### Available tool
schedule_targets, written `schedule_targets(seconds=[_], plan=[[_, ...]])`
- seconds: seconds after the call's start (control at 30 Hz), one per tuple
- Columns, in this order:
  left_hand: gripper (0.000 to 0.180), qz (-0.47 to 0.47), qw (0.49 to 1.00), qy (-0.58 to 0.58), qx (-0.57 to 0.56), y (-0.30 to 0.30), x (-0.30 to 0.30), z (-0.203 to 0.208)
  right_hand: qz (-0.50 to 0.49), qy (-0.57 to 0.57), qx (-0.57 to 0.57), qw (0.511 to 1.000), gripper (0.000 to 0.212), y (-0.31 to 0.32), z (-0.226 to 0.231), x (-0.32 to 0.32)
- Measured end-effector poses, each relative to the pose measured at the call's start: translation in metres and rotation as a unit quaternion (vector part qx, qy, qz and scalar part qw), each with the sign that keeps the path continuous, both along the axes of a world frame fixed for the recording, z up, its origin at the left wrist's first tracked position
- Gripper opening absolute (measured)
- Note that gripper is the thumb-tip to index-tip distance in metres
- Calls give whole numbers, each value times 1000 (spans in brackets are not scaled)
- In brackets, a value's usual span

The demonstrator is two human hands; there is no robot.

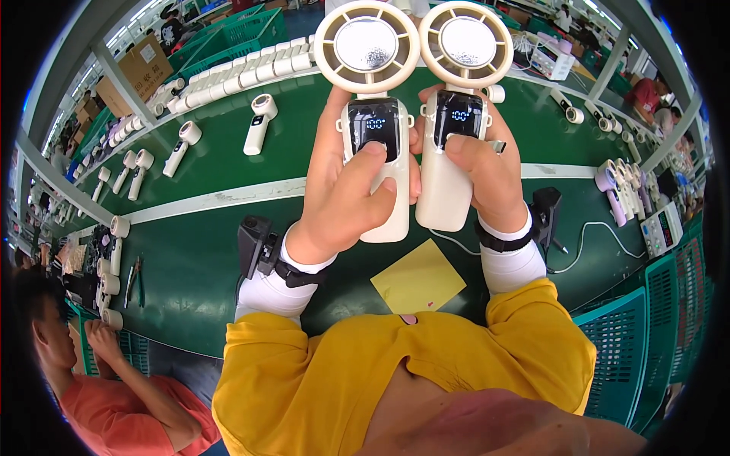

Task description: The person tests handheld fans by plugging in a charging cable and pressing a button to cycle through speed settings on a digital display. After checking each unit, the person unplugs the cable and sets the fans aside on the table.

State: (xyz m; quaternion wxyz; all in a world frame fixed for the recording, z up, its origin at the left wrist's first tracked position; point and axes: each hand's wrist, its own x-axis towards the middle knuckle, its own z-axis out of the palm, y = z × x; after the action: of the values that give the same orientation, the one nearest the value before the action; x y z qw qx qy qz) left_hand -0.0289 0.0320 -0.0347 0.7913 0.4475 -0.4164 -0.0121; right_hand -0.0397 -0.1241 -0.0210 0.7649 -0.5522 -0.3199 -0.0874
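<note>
Handheld fans [371, 110] face up beyond the counter's near edge [182, 340]; left hand [341, 199] and right hand [490, 171] clamp fingers round handles [442, 194], likely keeping lit screens [459, 116] readable.

On the green tabletop [190, 266] lies 1 yellow sheet of paper [418, 277]. A slim plier-like tool [131, 282] rests farther left, near a co-worker in an orange-red shirt [125, 418]. Teal baskets [622, 342] stand at right. Beyond, at upper left, a brown cardboard box [144, 72] sits beside green crates [247, 38].
</note>
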Motion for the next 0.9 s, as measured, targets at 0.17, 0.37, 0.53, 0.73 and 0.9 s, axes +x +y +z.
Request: schedule_targets(seconds=[0.17, 0.37, 0.53, 0.73, 0.9], plan=[[75, 31, 999, -32, 25, -2, 1, -2, -48, -23, -34, 998, 34, -3, -2, 2], [74, 32, 999, -33, 16, -2, 0, -4, -124, 5, -57, 991, 49, 2, -1, 1], [74, 21, 999, -31, 2, 0, -2, -3, -118, -1, -63, 991, 49, 2, -1, 1], [74, 35, 999, -34, 16, 0, -2, -3, -115, -19, -46, 992, 50, 4, -3, 1], [74, 26, 999, -29, 7, -1, -1, -2, -56, -32, -41, 997, 43, -4, -4, 3]])
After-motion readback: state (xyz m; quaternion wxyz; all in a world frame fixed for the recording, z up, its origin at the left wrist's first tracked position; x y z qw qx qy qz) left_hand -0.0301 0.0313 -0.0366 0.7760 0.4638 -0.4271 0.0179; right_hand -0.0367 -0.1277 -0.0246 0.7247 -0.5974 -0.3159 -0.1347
